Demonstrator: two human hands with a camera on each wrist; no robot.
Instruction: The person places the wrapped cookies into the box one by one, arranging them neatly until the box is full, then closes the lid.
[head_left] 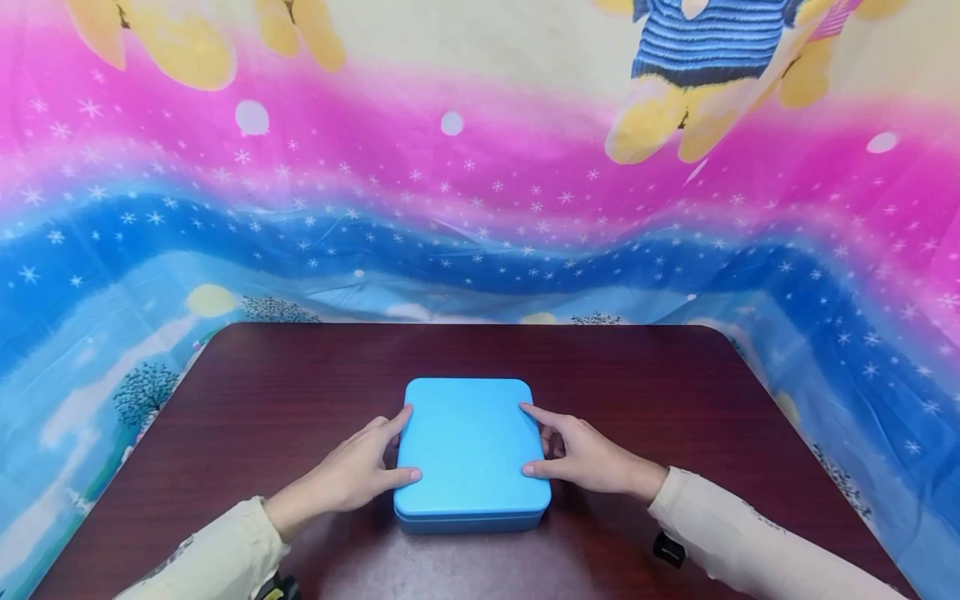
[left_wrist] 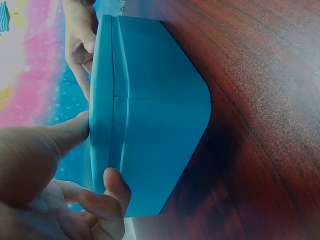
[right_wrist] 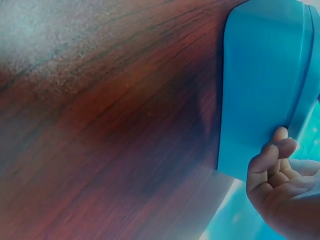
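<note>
A light-blue square box with rounded corners stands on the dark wood-grain table. Its flat lid is on, with a thin seam running below the lid's rim. My left hand grips the lid at its left side, thumb on top, and in the left wrist view curled fingertips touch the side near the seam. From the right side my right hand holds the lid likewise, thumb and index finger at the top edge. Its other fingers curl against the box's side near the rim. What the box contains is hidden.
The brown table has rounded far corners. Behind and beside it hangs a pink and blue patterned cloth with snowflakes and cartoon figures. Dark wrist straps show at the cream sleeves.
</note>
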